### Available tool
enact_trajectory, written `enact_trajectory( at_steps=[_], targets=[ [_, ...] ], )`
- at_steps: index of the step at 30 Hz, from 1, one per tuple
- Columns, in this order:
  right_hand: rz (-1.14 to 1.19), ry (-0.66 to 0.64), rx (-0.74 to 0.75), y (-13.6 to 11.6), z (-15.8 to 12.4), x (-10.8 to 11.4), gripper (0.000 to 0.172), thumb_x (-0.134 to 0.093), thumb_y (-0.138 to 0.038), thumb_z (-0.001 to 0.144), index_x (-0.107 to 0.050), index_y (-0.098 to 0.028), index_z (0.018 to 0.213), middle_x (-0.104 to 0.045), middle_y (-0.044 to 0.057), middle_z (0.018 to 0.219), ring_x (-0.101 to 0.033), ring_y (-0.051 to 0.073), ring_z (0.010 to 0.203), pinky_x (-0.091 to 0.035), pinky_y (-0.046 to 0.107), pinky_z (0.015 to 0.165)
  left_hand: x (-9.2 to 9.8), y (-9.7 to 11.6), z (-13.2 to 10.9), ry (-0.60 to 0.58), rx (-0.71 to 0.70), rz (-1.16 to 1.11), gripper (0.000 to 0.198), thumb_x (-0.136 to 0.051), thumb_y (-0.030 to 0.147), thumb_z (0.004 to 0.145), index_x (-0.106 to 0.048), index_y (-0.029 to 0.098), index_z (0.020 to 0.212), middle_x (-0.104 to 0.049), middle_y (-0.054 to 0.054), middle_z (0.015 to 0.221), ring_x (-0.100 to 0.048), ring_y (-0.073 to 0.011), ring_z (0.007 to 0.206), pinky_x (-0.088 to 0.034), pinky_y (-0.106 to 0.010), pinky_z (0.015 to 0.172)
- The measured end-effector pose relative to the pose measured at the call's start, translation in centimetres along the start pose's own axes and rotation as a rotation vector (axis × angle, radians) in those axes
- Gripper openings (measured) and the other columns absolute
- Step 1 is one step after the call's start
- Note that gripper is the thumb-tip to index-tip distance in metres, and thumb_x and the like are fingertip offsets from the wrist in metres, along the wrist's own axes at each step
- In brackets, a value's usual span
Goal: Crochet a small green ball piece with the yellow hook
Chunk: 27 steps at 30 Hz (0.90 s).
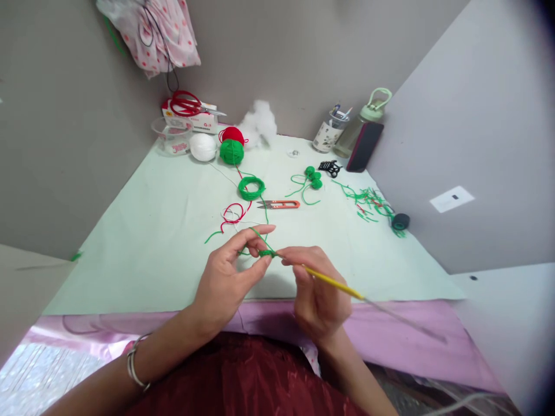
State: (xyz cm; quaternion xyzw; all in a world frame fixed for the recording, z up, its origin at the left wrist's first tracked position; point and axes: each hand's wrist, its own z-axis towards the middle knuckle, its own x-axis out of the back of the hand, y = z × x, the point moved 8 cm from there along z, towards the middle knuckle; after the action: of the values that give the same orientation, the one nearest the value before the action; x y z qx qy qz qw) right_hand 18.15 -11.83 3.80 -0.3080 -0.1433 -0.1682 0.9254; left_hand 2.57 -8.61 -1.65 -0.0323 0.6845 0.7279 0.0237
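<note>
My left hand [232, 274] pinches a small green crochet piece [265, 253] between thumb and fingers, and green yarn passes over its raised forefinger. A crochet hook [332, 281] with a yellow grip and a long metal shaft lies in my right hand [321, 289], held like a pencil. The hook's tip meets the crochet piece at my left fingertips. From there the green strand runs up to a coil of green yarn [251, 189] on the table. Beyond my hands lie orange-handled thread snips [281, 204].
Balls of green [232, 152], red [233, 135] and white yarn [203, 148] stand at the back left, near red-handled scissors [186, 105] on a box. White stuffing [260, 123] lies behind. Small green crocheted balls [313, 177], yarn scraps [370, 202], a phone [365, 147] and a bottle [353, 130] are at right.
</note>
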Motion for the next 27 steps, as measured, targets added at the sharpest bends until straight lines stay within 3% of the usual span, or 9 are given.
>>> enact_trajectory(
  at_steps=[3,5,9,12,14,20,24,27],
  targets=[
    [-0.192,-0.006,0.127,-0.6,-0.6,-0.7,0.028,-0.059,-0.008,0.101,-0.071,-0.019,0.124,-0.079,0.011,0.103,-0.075,0.021,0.095,-0.063,0.034,0.079,-0.1,0.1,-0.1,0.036,-0.009,-0.034,0.039,-0.082,0.016,0.085,-0.081,0.032,0.121,-0.069,0.002,0.092,-0.057,-0.0161,0.092,-0.043,-0.031,0.096],
    [-0.271,0.02,0.157,-0.6,-1.1,-1.0,0.032,-0.066,-0.008,0.098,-0.074,-0.021,0.126,-0.077,0.011,0.108,-0.075,0.022,0.099,-0.063,0.034,0.08,-0.9,-0.8,0.0,-0.032,0.115,-0.214,0.042,-0.087,0.024,0.084,-0.08,0.03,0.126,-0.071,0.001,0.092,-0.058,-0.0166,0.091,-0.045,-0.032,0.093],
    [-0.043,0.107,-0.029,0.9,-0.9,-0.1,0.03,-0.062,-0.01,0.101,-0.077,-0.027,0.121,-0.077,0.007,0.103,-0.073,0.02,0.092,-0.061,0.035,0.077,-2.4,-2.6,0.0,-0.184,0.418,-0.589,0.046,-0.091,0.031,0.081,-0.081,0.024,0.125,-0.072,-0.001,0.088,-0.061,-0.0155,0.086,-0.045,-0.03,0.088],
    [0.266,0.199,-0.275,2.8,-0.3,0.6,0.025,-0.056,-0.015,0.105,-0.078,-0.027,0.107,-0.075,0.002,0.087,-0.066,0.016,0.071,-0.056,0.032,0.066,-1.8,-2.3,0.4,-0.139,0.392,-0.6,0.041,-0.091,0.026,0.08,-0.083,0.024,0.12,-0.071,0.0,0.088,-0.06,-0.0145,0.086,-0.044,-0.029,0.089],
    [0.374,0.177,-0.347,3.2,0.1,0.2,0.022,-0.059,-0.019,0.105,-0.079,-0.026,0.102,-0.076,0.002,0.089,-0.064,0.015,0.07,-0.055,0.032,0.065,-1.7,-1.9,0.4,-0.129,0.356,-0.571,0.044,-0.091,0.023,0.079,-0.082,0.026,0.122,-0.07,0.001,0.088,-0.06,-0.0148,0.088,-0.043,-0.029,0.09],
    [0.199,0.109,-0.262,2.3,0.1,-0.4,0.025,-0.062,-0.014,0.103,-0.079,-0.029,0.111,-0.078,0.003,0.095,-0.071,0.017,0.08,-0.059,0.031,0.069,-1.9,-1.2,0.1,-0.106,0.267,-0.501,0.043,-0.091,0.023,0.081,-0.082,0.03,0.123,-0.07,0.002,0.087,-0.061,-0.0142,0.09,-0.044,-0.028,0.091],
    [-0.036,0.075,-0.055,0.8,-0.3,-0.4,0.032,-0.068,-0.01,0.098,-0.079,-0.031,0.12,-0.079,0.007,0.108,-0.075,0.021,0.095,-0.063,0.035,0.076,-2.6,-2.2,0.1,-0.18,0.386,-0.621,0.041,-0.09,0.026,0.082,-0.082,0.024,0.123,-0.075,-0.002,0.091,-0.064,-0.0154,0.091,-0.046,-0.029,0.093],
    [0.09,0.153,-0.216,2.4,-0.2,0.5,0.022,-0.062,-0.016,0.102,-0.08,-0.027,0.11,-0.078,0.005,0.094,-0.073,0.019,0.081,-0.062,0.035,0.071,-2.5,-2.6,0.3,-0.182,0.438,-0.672,0.035,-0.089,0.027,0.083,-0.084,0.021,0.117,-0.074,-0.003,0.094,-0.063,-0.0146,0.088,-0.047,-0.029,0.092]
  ],
)
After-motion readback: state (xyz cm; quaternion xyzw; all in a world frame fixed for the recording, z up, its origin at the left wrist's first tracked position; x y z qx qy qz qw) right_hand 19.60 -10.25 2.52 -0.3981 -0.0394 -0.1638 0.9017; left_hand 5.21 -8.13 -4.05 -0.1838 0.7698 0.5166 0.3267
